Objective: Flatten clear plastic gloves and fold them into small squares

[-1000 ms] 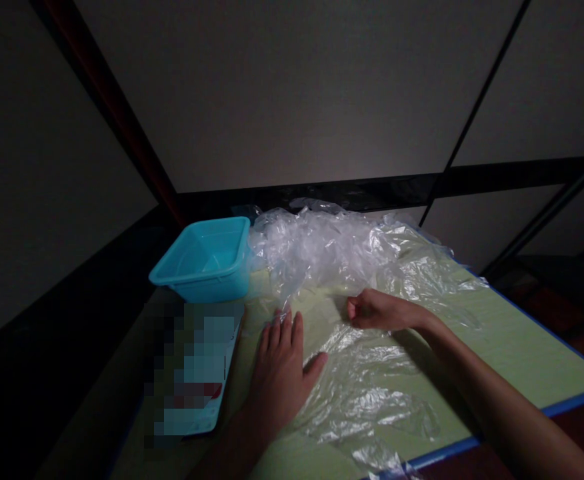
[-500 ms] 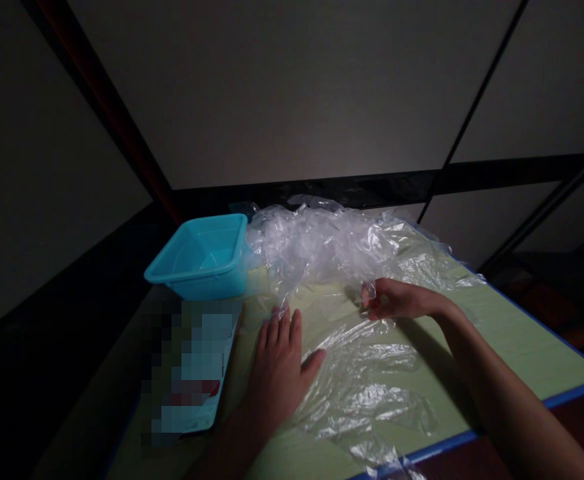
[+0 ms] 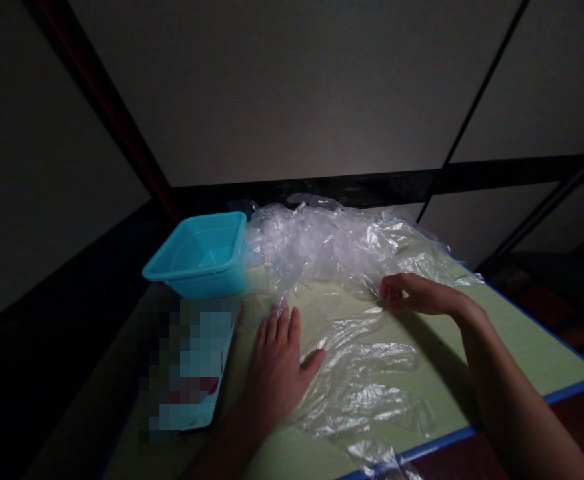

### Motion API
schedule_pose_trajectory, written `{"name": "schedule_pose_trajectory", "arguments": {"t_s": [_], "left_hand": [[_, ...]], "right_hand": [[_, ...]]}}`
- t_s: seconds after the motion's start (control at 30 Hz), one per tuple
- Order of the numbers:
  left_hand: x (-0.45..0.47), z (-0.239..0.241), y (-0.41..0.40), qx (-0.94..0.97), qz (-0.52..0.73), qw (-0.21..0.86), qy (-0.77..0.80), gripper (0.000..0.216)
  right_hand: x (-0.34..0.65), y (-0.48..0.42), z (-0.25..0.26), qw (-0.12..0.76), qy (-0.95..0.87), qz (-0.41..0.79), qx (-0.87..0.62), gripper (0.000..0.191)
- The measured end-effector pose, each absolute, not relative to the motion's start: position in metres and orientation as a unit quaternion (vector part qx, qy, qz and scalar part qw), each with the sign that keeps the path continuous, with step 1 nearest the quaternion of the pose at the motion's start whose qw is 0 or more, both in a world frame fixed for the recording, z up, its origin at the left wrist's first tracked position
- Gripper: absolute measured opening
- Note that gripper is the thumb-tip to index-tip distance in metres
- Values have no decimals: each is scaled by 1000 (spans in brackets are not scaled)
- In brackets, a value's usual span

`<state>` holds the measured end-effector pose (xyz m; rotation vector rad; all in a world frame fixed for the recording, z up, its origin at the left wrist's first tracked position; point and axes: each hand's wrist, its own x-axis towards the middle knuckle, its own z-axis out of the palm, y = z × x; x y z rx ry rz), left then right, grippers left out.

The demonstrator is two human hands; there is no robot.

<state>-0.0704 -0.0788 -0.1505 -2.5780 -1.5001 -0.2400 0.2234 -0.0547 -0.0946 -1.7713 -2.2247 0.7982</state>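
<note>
A thin clear plastic bag [image 3: 367, 393] lies spread and wrinkled on the pale green mat [image 3: 512, 353]. My left hand [image 3: 279, 367] rests flat on its left side, fingers stretched and thumb apart. At the bag's upper right corner, my right hand [image 3: 412, 295] has its fingers curled together in a pinch; the fingertips are partly hidden, and the film runs up to them. Just beyond both hands is a crumpled heap of clear plastic bags [image 3: 317, 243].
A turquoise plastic basin [image 3: 197, 273] stands at the back left. In front of it lies a flat item [image 3: 207, 360], largely pixelated. Pale panels with a black band [image 3: 297, 190] rise behind the mat. Blue edging [image 3: 447, 440] borders the mat.
My right hand has moved a little to the right, away from the heap's front edge, its fingers curled tighter. My left hand stays in place on the bag.
</note>
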Motion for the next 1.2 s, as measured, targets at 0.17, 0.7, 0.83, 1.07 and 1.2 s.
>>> {"name": "schedule_pose_trajectory", "arguments": {"t_s": [0.17, 0.7, 0.83, 1.07, 1.2], "left_hand": [[-70, -151, -79, -854, -79, 74, -509, 71], [-70, -152, -76, -858, -95, 65, -500, 71], [-71, -150, -76, -859, -81, 57, -503, 74], [-73, -148, -73, -860, -81, 59, -500, 75], [-74, -146, -73, -859, -82, 58, -502, 77]], "right_hand": [[204, -91, -82, 162, -814, 195, -522, 17], [223, -125, -135, 75, -879, 71, -466, 67], [222, -127, -136, 58, -878, 58, -471, 65], [221, -128, -137, 56, -877, 49, -475, 67], [222, -127, -137, 63, -879, 51, -471, 68]]}}
